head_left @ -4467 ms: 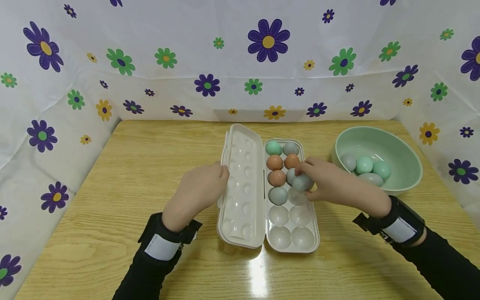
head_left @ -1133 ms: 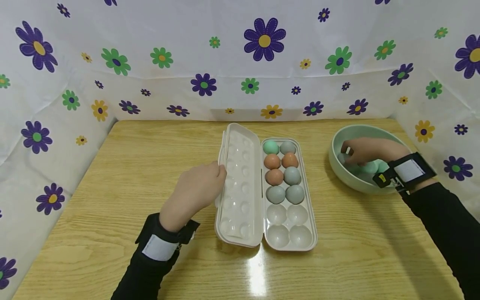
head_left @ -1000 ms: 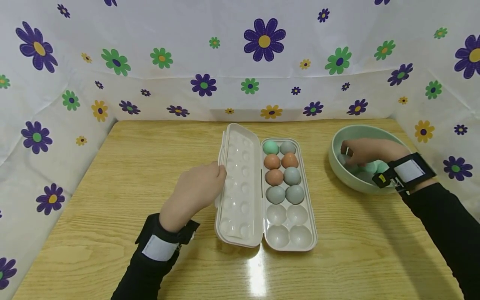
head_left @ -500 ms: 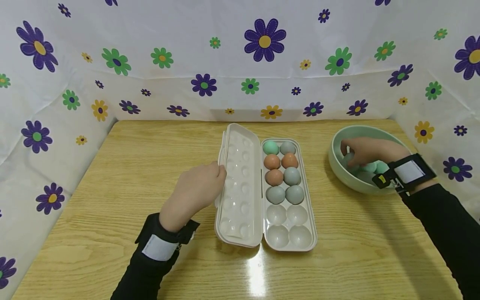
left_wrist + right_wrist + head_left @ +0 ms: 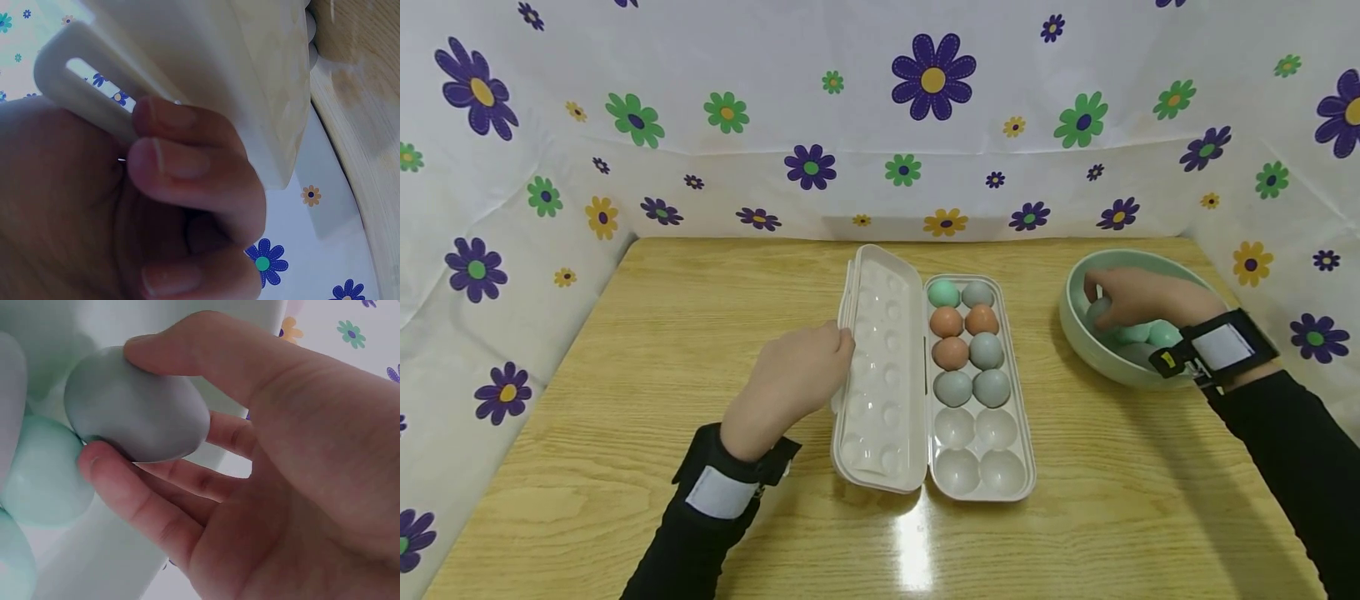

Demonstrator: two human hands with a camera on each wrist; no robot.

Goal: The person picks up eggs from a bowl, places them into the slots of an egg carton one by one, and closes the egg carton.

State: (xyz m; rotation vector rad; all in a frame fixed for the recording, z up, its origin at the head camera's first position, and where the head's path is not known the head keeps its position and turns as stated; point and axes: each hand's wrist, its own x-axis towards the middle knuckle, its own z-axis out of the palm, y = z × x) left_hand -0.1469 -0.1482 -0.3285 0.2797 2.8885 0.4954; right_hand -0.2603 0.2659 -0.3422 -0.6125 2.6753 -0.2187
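Observation:
My left hand (image 5: 793,371) grips the outer edge of the white egg carton's lid (image 5: 891,392), which stands tilted up. In the left wrist view, curled fingers (image 5: 187,162) hold that lid beside its slotted latch tab (image 5: 94,103). My right hand (image 5: 1146,298) reaches into the pale green bowl (image 5: 1078,346) and pinches a grey egg (image 5: 134,409) between thumb and fingers. Beside this egg lie mint eggs (image 5: 50,475). In the carton's tray (image 5: 1024,467), mint, brown and grey eggs (image 5: 992,388) fill the far rows; the two nearest rows show bare cups.
Wooden table (image 5: 700,292) runs under everything, with the bowl at the right and the carton in the middle. A white flower-printed cloth (image 5: 865,100) walls the back and both sides. More mint and grey eggs (image 5: 1163,335) lie in the bowl, partly hidden by my right hand.
Since the earliest frame, my right hand has set a grey egg in the fourth row, moved right into the bowl and taken another grey egg, now slightly raised. The left hand keeps its hold.

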